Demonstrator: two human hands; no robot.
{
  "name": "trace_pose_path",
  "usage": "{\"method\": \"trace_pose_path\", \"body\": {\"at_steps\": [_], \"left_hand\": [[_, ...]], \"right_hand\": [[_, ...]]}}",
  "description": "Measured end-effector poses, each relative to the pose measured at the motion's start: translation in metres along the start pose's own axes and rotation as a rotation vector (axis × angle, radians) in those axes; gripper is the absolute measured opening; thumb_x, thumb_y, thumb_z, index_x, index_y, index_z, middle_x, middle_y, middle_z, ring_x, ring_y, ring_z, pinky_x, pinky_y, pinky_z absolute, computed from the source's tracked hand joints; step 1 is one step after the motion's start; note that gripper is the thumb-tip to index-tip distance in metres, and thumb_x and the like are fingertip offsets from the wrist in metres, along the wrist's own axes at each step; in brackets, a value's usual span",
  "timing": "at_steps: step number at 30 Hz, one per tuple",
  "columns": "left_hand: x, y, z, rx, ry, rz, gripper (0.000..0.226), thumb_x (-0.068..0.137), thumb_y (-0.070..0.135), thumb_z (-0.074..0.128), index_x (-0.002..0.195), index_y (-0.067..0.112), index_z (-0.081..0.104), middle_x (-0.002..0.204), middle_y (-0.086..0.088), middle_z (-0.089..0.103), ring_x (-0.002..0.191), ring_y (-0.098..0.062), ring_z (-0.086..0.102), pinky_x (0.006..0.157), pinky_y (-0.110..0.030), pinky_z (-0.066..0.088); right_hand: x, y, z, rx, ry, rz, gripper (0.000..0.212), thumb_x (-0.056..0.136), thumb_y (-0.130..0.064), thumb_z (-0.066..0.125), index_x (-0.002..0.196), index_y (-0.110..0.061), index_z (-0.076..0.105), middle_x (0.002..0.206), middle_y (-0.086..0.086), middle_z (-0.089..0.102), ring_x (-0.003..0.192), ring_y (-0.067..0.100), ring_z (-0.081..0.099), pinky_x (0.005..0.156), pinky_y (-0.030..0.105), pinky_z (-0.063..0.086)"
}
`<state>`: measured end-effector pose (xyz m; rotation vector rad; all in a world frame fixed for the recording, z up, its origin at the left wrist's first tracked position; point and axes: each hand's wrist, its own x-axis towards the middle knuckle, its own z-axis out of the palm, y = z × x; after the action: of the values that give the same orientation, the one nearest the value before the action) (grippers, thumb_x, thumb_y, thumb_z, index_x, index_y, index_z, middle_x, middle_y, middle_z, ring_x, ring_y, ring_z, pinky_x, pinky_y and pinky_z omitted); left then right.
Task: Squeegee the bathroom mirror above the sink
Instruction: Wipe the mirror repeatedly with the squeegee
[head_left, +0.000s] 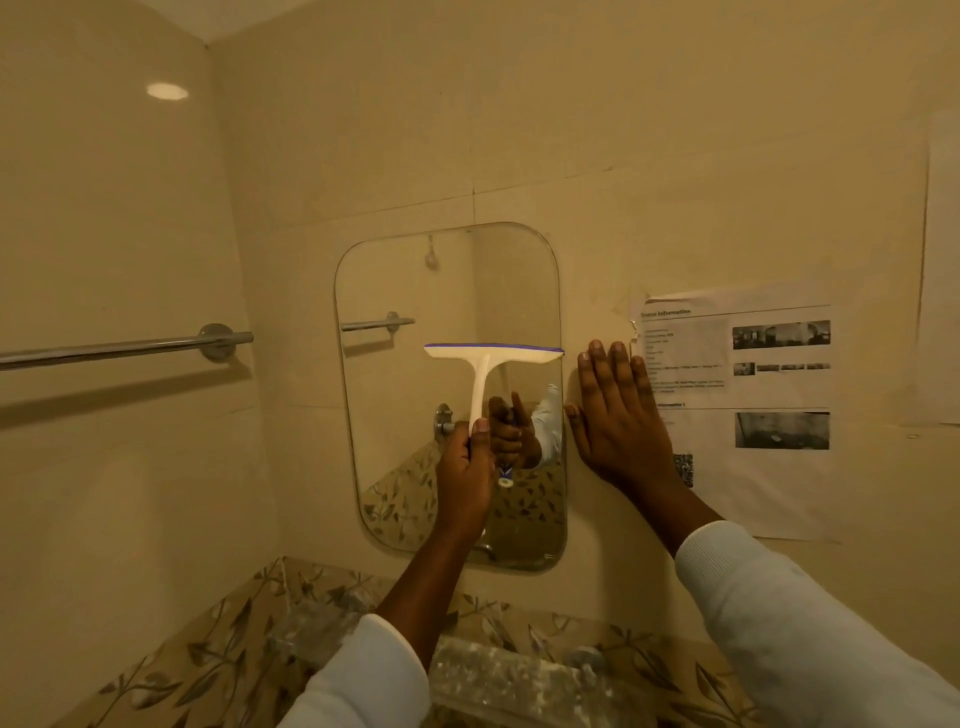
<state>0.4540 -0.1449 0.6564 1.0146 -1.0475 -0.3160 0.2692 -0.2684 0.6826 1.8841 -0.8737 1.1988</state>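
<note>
Past the towel bar (124, 347) on your left, the mirror (415, 280) hangs on the wall. The squeegee (485, 358) lies across its right half at mid-height, purple lip up and handle pointing down. Your left hand (465, 467) grips the low end of that handle, thumb up the stem. It looks like light, stiff plastic with a soft blade, so holding it low should steer it well. Press evenly, because glass is brittle and slick. Your right hand (618, 415) rests flat and open on the wall, just beside the mirror and touching a paper notice (753, 389).
</note>
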Motion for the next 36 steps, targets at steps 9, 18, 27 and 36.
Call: {"method": "trace_pose_path", "body": {"at_steps": [9,18,27,36], "left_hand": [[-0.02,-0.026,-0.007,0.032,-0.003,-0.046,0.024,0.106,0.044,0.048,0.103,0.03,0.066,0.061,0.014,0.059,0.053,-0.002,0.05,0.052,-0.021,0.04],[-0.047,-0.053,-0.02,0.067,-0.017,-0.111,0.026,0.105,0.045,0.048,0.095,0.029,0.067,0.058,0.01,0.051,0.051,-0.007,0.042,0.051,-0.026,0.036],[-0.075,-0.078,-0.034,0.12,-0.029,-0.151,0.032,0.102,0.048,0.048,0.093,0.024,0.067,0.06,-0.001,0.04,0.05,-0.013,0.034,0.051,-0.036,0.029],[-0.112,-0.093,-0.059,0.062,-0.006,-0.283,0.04,0.096,0.049,0.05,0.096,0.011,0.064,0.061,-0.004,0.041,0.047,-0.011,0.032,0.046,-0.028,0.028]], "right_hand": [[0.002,0.0,-0.001,-0.044,-0.062,-0.047,0.085,0.101,-0.075,0.025,0.169,-0.026,0.01,0.177,0.015,0.0,0.163,0.042,-0.003,0.131,0.061,0.005],[0.003,0.0,0.001,-0.065,-0.065,-0.057,0.087,0.098,-0.079,0.028,0.169,-0.031,0.012,0.177,0.015,-0.003,0.162,0.044,-0.004,0.13,0.063,0.003],[0.003,0.001,-0.002,-0.064,-0.064,-0.063,0.084,0.1,-0.077,0.024,0.169,-0.031,0.012,0.177,0.016,-0.002,0.162,0.045,-0.003,0.13,0.063,0.004],[0.004,0.001,-0.002,-0.064,-0.066,-0.065,0.083,0.1,-0.076,0.023,0.169,-0.031,0.011,0.177,0.016,-0.002,0.162,0.045,-0.003,0.13,0.063,0.003]]}}
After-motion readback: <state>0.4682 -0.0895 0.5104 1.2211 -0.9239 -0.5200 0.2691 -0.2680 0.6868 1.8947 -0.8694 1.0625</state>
